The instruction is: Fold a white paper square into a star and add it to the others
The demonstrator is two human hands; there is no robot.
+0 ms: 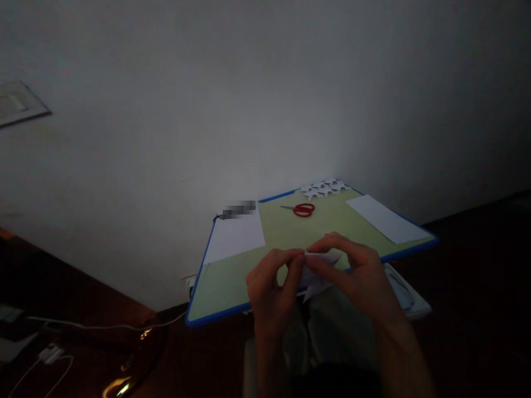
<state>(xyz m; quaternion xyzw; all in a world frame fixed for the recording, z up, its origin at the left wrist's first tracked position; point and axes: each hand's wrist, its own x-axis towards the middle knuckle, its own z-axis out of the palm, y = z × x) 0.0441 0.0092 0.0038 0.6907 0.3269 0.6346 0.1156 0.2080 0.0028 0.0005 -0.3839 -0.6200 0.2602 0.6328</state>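
Observation:
A small folded piece of white paper (317, 276) is held up over the near edge of the table, with pointed corners sticking out to the right and downward. My left hand (274, 282) pinches its upper left tip between thumb and forefinger. Thumb and fingers of my right hand (357, 271) close on the same piece along its top edge, close beside the left fingertips. Part of the paper is hidden behind the fingers. Beyond my hands, red-handled scissors (304, 210) lie on the table with the blades pointing left.
The green tabletop (224, 284) has a blue rim and stands against a wall. Several folded paper pieces (326, 188) lie at the back. White sheets (238, 235) are on the left, and a white strip (385, 220) on the right. A white cable (103, 326) runs at lower left.

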